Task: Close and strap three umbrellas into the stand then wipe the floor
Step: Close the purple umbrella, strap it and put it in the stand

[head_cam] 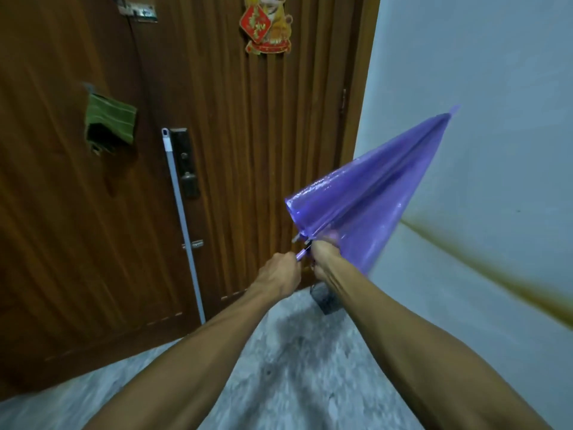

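Two bare hands work a purple umbrella [366, 193] before a brown wooden door [248, 150], in what looks like the closing step of a job that calls for three umbrellas to be shut, strapped and stood before the floor is wiped. The left hand [279, 274] has its grip clamped on the purple shaft near the handle end, while the right hand [324, 259] is closed just beside it, at the gathered base of the canopy, apparently around the runner. The umbrella is held in the air, clear of the floor [294, 352], its tip pointing up and to the right toward the pale wall [465, 88]. Its canopy is a glossy, see-through purple film, collapsed into a loose cone with the ribs drawn in but the panels not yet wrapped; no strap can be made out, and motion blur hides the detail at the hands. By this reading the next move calls for the folds to be gathered and twisted around the shaft, then the strap found and fastened, one hand steadying the shaft as the other wraps. A small dark container [324, 301] sits on the floor at the corner where door meets wall, partly hidden by the right forearm; whether it is the stand cannot be told. A long pale pole [183, 225] leans against the door by the lock, possibly a mop handle for the wiping to come. No other umbrellas are in view.
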